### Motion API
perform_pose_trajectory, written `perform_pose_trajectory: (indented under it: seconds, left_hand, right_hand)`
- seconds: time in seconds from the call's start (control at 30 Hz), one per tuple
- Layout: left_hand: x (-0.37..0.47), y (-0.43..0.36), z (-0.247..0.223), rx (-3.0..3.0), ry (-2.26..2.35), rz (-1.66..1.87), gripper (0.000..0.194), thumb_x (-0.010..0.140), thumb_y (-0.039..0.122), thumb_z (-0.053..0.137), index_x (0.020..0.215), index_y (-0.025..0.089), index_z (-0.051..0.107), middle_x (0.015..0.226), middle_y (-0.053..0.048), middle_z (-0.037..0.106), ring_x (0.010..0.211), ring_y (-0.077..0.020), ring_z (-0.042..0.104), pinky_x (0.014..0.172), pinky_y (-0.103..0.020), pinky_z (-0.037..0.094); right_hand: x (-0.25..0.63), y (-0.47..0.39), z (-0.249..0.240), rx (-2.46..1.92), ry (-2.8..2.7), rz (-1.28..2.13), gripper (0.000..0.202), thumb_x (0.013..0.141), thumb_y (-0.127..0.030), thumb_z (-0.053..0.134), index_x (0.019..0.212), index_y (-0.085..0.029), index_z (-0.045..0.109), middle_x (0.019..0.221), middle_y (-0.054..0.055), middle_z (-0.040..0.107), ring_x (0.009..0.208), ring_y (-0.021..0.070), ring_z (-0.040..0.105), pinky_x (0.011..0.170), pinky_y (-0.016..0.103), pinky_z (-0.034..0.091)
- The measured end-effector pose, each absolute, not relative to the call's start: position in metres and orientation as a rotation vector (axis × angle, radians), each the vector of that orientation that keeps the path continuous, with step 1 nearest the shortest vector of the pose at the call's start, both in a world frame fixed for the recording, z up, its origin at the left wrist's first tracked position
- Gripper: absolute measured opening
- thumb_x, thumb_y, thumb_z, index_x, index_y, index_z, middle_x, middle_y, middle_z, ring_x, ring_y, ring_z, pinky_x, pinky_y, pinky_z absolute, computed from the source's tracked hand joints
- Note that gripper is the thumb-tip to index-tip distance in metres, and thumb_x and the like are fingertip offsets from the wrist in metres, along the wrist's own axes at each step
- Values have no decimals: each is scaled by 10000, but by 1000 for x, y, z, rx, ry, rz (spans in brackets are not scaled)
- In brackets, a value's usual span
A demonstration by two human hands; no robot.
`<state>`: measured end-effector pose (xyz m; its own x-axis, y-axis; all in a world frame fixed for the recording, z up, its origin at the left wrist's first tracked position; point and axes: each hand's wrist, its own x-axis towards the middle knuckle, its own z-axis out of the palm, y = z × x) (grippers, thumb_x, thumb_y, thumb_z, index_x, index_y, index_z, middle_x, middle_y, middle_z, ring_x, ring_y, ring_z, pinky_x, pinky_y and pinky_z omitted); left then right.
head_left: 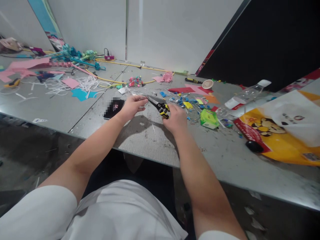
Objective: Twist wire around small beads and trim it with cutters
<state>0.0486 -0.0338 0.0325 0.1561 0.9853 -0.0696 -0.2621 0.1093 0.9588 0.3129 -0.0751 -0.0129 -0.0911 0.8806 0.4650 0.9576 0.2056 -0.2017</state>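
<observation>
My right hand [177, 118] is wrapped round the handles of black-and-yellow pliers [162, 109]. Their dark, slender jaws point up and left, reaching close to the fingertips of my left hand [133, 107]. The thumb and fingers of that hand are pinched together over the table; what lies between them looks thin and clear, too small to name. A black phone [114, 108] lies on the table just behind my left wrist. To the right of the pliers are small blue pieces and thin clear strands [183, 100].
On the grey table [150, 143] lie white paper strips [85, 85], a blue paper piece [83, 94], a pink crumpled bundle [167, 77] and a yellow cable [130, 64]. Rightward are a green packet [209, 118], a clear bottle [245, 96], a yellow bag [287, 133] and a black mouse-like object [254, 146].
</observation>
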Motion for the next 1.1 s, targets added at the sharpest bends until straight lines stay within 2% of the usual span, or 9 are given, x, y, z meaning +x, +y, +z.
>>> perform_pose_trajectory:
  seconds: [0.23,0.4,0.63,0.77,0.93,1.1]
  left_hand:
    - [48,-30,32,1039,971,1165,205,950,103,1000,952,193,815,918,1,771,785,-115,669,787,-240,610]
    - [48,-28,30,1124,1026,1164,249,899,118,1037,904,201,802,905,3,770,800,-126,681,806,-252,632]
    - [50,-25,21,1301,1094,1197,184,960,136,944,845,190,811,784,21,667,769,-140,637,775,-262,640]
    - [49,-22,14,1428,1168,1217,151,961,126,935,873,198,834,772,12,702,751,-159,655,742,-277,634]
    - [48,-21,13,1465,1210,1220,184,919,106,975,865,203,829,765,8,708,725,-171,678,792,-316,657]
    - [50,-25,20,1368,1191,1193,162,944,74,918,866,184,828,787,5,716,761,-153,656,764,-276,651]
  right_hand:
    - [315,-75,-11,-1723,-2023,-205,722,938,-172,802,1657,-147,858,1530,261,899,1417,489,849,1253,613,669]
    - [314,-77,-9,-1751,-2042,-222,736,939,-172,825,1674,-132,858,1533,266,899,1408,498,854,1244,619,670]
    - [314,-80,-4,-1786,-2067,-299,731,917,-159,826,1647,-131,868,1462,255,906,1383,494,843,1181,588,642]
    - [315,-81,-3,-1775,-2097,-338,702,922,-147,803,1621,-128,862,1436,264,906,1373,486,826,1155,580,615]
    - [314,-81,-4,-1798,-2100,-317,711,919,-163,822,1628,-129,853,1443,267,902,1359,491,823,1152,579,600]
    - [312,-82,-3,-1810,-2086,-266,687,925,-145,820,1610,-142,873,1461,261,904,1418,502,826,1198,593,608]
